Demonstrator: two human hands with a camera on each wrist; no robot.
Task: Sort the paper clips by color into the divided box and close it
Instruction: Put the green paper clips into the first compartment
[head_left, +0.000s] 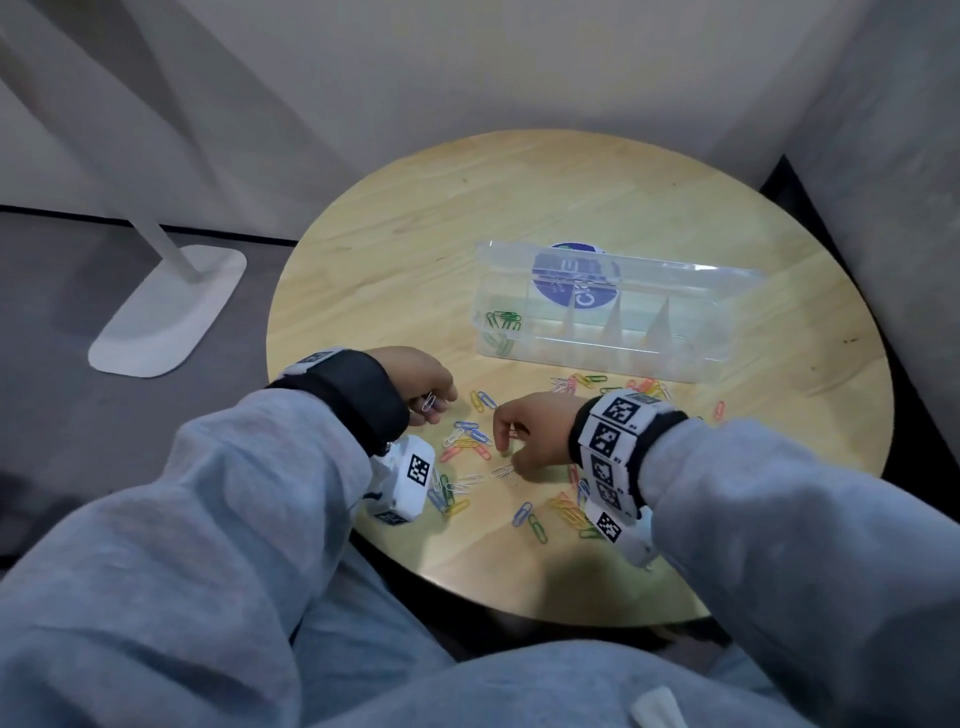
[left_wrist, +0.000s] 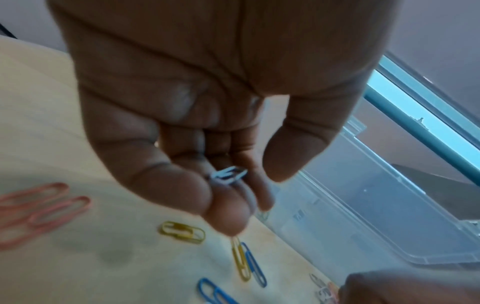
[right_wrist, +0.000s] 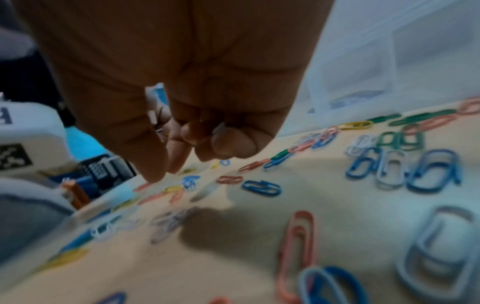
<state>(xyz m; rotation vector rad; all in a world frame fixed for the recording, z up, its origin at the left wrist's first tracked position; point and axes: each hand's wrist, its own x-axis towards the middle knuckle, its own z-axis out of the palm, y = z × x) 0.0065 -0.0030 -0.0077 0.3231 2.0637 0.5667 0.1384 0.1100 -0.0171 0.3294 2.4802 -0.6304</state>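
Note:
A clear divided box (head_left: 675, 358) stands on the round wooden table (head_left: 415, 218) with its lid (head_left: 675, 280) open at the back. Green clips (head_left: 503, 321) lie in its leftmost compartment; the other compartments look empty. Loose coloured paper clips (head_left: 467, 441) are scattered in front of the box. My left hand (head_left: 434, 402) hovers left of them and pinches a white clip (left_wrist: 228, 174) against its curled fingers. My right hand (head_left: 506, 457) reaches down over white clips (head_left: 501, 472) on the table. Its thumb and forefinger point down, and a pale clip (right_wrist: 221, 127) shows in its curled fingers.
More clips lie near the right wrist (head_left: 571, 512) and along the box front (head_left: 644, 387). A round blue sticker (head_left: 576, 291) shows through the box. A white lamp base (head_left: 166, 312) stands on the floor at left. Walls close in behind and to the right.

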